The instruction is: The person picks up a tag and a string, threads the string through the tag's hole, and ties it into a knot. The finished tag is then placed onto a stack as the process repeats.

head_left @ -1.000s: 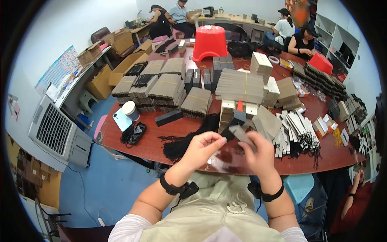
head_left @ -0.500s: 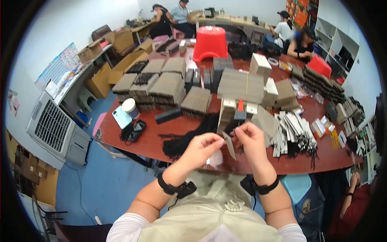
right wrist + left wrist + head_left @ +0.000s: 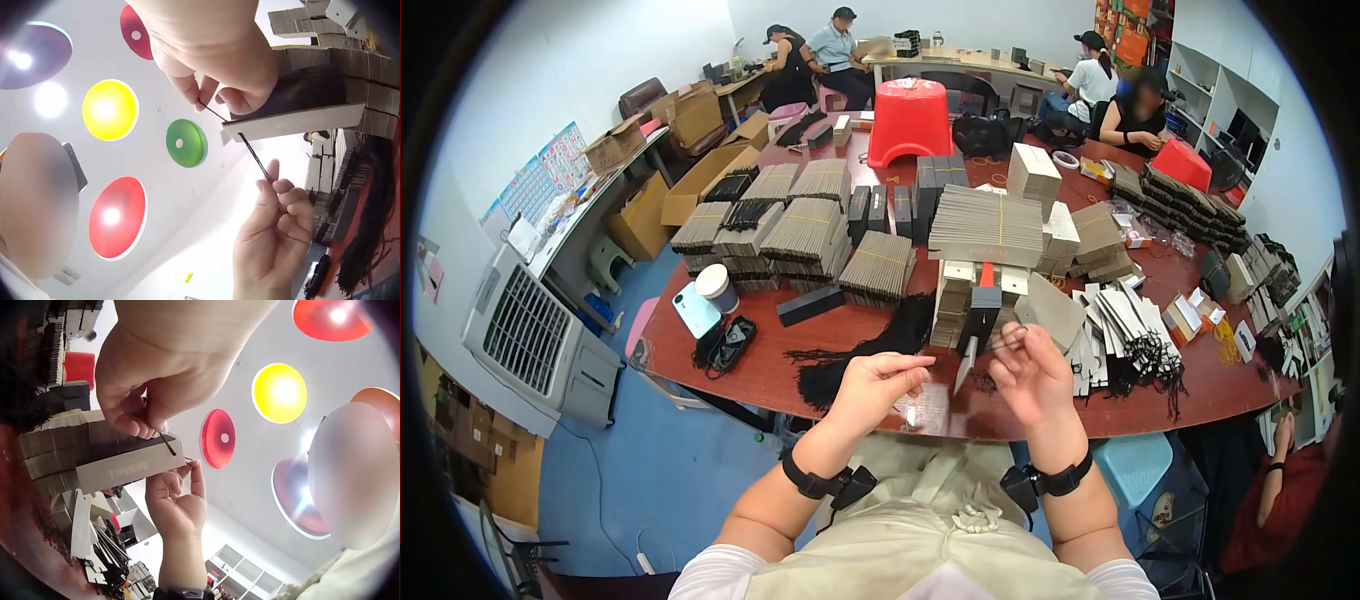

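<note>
A flat grey paper tag (image 3: pixel 128 467) printed "ORIGINALS" hangs between my two hands, with a thin black cord (image 3: pixel 253 154) running through the hole at its end. My left hand (image 3: pixel 875 390) pinches one end of this cord between thumb and fingertips. On the other side, my right hand (image 3: pixel 1038 375) pinches the cord's other end, its remaining fingers loosely bent. In the head view the tag is edge-on, just in front of a black box (image 3: pixel 981 318) at the table's front. A bundle of black cords (image 3: pixel 870 350) lies beside my left hand.
Bundled grey tags (image 3: pixel 985 225) sit on white boxes behind the hands. White tags with black cords (image 3: pixel 1122 325) spread to the right. A phone (image 3: pixel 696 310) and cup (image 3: pixel 717 287) stand left. A red stool (image 3: pixel 910 120) is farther back; several people sit around the room.
My right hand has let go of the tag and now pinches the cord, a little farther from the left hand. The tag has swung to hang between the hands.
</note>
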A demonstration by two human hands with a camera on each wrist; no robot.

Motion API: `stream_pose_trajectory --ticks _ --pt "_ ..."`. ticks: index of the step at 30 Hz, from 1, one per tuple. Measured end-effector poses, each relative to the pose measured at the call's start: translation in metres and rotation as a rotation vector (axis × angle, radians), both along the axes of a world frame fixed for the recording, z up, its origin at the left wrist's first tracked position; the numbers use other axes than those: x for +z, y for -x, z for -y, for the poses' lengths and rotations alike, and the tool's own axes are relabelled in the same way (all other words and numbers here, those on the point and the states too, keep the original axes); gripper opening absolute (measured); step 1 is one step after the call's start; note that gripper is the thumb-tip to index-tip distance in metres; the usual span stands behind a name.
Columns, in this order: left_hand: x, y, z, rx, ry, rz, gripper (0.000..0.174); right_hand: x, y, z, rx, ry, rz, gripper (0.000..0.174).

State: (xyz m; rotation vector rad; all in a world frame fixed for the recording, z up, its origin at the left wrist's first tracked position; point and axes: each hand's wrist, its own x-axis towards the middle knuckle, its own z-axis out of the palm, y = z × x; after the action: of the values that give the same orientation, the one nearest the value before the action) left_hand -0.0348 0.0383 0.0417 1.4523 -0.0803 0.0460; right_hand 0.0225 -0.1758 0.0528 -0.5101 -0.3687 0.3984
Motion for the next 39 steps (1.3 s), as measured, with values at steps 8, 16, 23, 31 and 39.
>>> stream_pose_trajectory --ticks 8,16,23,31,39 --pt "-0.004 0.003 0.004 -0.115 -0.174 0.202 0.024 -0.009 0.004 0.009 0.100 -0.172 0.090 0.020" --pt "0.021 0.012 0.011 0.155 -0.727 0.738 0.030 -0.005 0.014 0.010 -0.043 0.262 0.221 0.040" --pt "0.054 0.011 0.020 0.203 -0.861 0.991 0.023 0.028 0.039 -0.013 0.001 0.686 0.167 0.026" --pt "0.008 0.014 0.018 -0.299 -0.266 0.065 0.042 0.011 0.033 -0.014 -0.087 0.633 0.187 0.013" --pt "-0.033 0.000 0.013 0.030 -0.718 0.467 0.039 0.028 0.032 -0.001 -0.688 1.288 0.807 0.014"
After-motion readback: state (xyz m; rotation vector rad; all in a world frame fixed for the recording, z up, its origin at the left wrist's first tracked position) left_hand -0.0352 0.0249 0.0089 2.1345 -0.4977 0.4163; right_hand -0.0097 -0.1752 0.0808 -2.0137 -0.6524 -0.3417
